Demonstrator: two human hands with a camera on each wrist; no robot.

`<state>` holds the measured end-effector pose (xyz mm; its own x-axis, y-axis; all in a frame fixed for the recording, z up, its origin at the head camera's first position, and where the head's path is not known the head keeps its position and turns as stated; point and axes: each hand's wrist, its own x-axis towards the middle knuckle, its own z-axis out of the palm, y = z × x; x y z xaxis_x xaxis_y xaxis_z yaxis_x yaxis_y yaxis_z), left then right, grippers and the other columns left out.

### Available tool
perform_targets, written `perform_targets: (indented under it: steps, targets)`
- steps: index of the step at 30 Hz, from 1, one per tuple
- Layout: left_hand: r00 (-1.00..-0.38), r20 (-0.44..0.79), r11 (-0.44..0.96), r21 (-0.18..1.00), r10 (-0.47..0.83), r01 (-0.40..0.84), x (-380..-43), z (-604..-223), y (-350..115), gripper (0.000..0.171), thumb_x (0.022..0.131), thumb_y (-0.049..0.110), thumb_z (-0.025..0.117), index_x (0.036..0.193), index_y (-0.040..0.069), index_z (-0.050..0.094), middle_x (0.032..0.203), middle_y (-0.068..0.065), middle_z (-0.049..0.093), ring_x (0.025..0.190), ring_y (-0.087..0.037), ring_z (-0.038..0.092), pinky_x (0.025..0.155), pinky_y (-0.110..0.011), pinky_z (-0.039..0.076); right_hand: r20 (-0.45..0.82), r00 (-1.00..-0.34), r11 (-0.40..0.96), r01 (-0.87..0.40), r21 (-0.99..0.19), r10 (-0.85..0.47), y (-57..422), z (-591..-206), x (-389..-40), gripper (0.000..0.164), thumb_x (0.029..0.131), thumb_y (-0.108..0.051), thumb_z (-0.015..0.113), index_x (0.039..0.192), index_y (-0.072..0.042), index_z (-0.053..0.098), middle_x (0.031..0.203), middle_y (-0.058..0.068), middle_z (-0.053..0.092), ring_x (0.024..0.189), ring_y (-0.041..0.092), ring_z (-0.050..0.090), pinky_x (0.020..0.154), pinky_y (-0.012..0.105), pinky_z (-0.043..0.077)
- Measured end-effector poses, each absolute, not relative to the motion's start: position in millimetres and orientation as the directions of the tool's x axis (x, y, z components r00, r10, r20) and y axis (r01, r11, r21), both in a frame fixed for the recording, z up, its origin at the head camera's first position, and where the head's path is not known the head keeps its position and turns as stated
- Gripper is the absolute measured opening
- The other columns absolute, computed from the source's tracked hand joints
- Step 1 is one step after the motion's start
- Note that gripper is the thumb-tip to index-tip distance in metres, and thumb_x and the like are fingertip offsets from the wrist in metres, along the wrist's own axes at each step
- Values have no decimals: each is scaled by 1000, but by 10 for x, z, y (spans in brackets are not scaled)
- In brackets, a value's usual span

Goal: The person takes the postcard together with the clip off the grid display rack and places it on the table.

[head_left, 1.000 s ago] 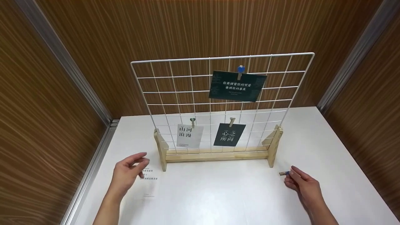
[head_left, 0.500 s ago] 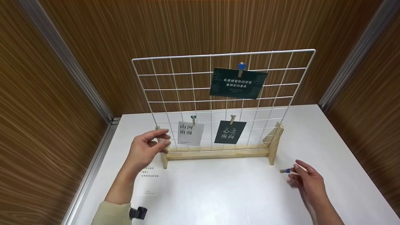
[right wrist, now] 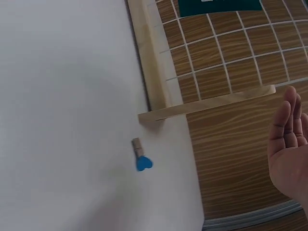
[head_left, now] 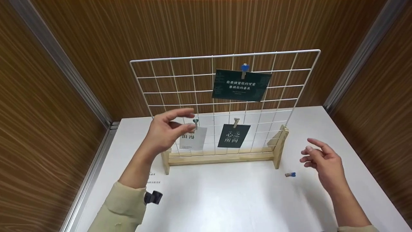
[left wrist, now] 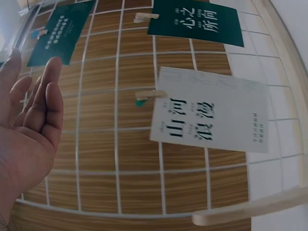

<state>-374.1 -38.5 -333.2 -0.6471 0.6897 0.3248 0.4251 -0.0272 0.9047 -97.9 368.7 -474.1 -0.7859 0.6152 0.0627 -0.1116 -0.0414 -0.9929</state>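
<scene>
My left hand point(head_left: 165, 132) is held up before the white wire grid point(head_left: 161, 59), thumb and fingers curved apart and holding nothing. In the head view it covers part of the white card point(left wrist: 216, 120), which hangs from a clothespin with a green heart point(left wrist: 150, 94). Beside that hangs a small dark green card point(head_left: 234, 136) on a wooden clothespin point(head_left: 236, 122). A wider dark green card point(head_left: 241, 85) hangs higher, under a blue-heart clothespin point(head_left: 244, 68). Another blue-heart clothespin point(right wrist: 141, 159) lies on the table, left of my raised right hand point(head_left: 326, 162), whose loose fingers hold nothing.
A wooden stand point(head_left: 222, 158) with upright side feet carries the grid on the white table point(head_left: 225, 193). A pale card with printed text point(head_left: 154, 182) lies at the left, partly hidden by my left arm. Wood-grain panels point(head_left: 80, 25) enclose the table at the back and sides.
My left hand has moved up and right from the pale card on the table to the hanging white card. My right hand has let go of the blue-heart clothespin and lifted away from it.
</scene>
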Motion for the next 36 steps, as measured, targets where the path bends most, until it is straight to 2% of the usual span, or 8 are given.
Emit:
perform_targets:
  steps: [5, 11, 14, 17, 24, 30, 36]
  targets:
    - [-617, 358, -22, 875, 701, 483, -3737, -3172, -231, 45, 94, 7, 82, 138, 10, 70, 131, -9, 71, 97, -23, 78, 87, -34, 62, 196, -807, 39, -210, -977, 557, 3605, -4439, -1039, 35, 105, -9, 67, 140, -6, 64, 94, 8, 75, 76, 18, 75, 70, 25, 61]
    - [-602, 361, -10, 862, 712, 506, -3735, -3019, -54, 50, 95, 14, 83, 143, 13, 68, 140, -5, 67, 105, -20, 77, 89, -34, 61, 280, -812, 117, -257, -959, 512, 3506, -4072, -1117, 38, 105, 2, 63, 142, 3, 59, 93, 14, 73, 75, 20, 74, 68, 26, 61]
    - [-587, 367, -30, 864, 722, 503, -3730, -2952, 27, 51, 95, 14, 83, 144, 12, 67, 141, -8, 66, 107, -20, 76, 89, -35, 62, 321, -810, 163, -276, -947, 491, 3465, -3849, -1181, 38, 104, 4, 63, 142, 6, 59, 92, 18, 72, 74, 21, 73, 68, 26, 60]
    - [-584, 374, -46, 866, 720, 498, -3729, -2895, 91, 52, 95, 13, 83, 145, 12, 66, 140, -9, 66, 104, -20, 77, 89, -37, 62, 363, -812, 229, -287, -930, 457, 3434, -3609, -1273, 37, 103, 3, 65, 140, 4, 62, 91, 18, 73, 73, 20, 73, 67, 25, 60]
    - [-593, 382, -87, 882, 709, 464, -3742, -2805, 203, 55, 95, 10, 82, 147, 13, 64, 141, -7, 66, 101, -21, 78, 91, -37, 61, 509, -821, 338, -417, -843, 258, 3371, -3073, -1550, 38, 102, 7, 65, 140, 3, 63, 92, 18, 73, 72, 19, 73, 66, 22, 59]
    - [-575, 421, -118, 864, 702, 489, -3740, -2724, 267, 59, 95, 12, 82, 150, 13, 61, 148, -3, 59, 107, -20, 76, 92, -36, 61, 500, -834, 558, -307, -771, 233, 3171, -2656, -1787, 40, 101, 1, 69, 140, -9, 67, 91, 16, 74, 72, 21, 73, 67, 23, 59]
    - [-561, 428, -99, 847, 708, 522, -3737, -2632, 353, 62, 95, 14, 83, 152, 14, 58, 154, 0, 51, 106, -18, 76, 88, -35, 62, 479, -861, 623, -280, -731, 174, 3045, -2465, -2014, 38, 104, -10, 70, 141, -12, 66, 89, 12, 73, 71, 19, 71, 66, 22, 59]
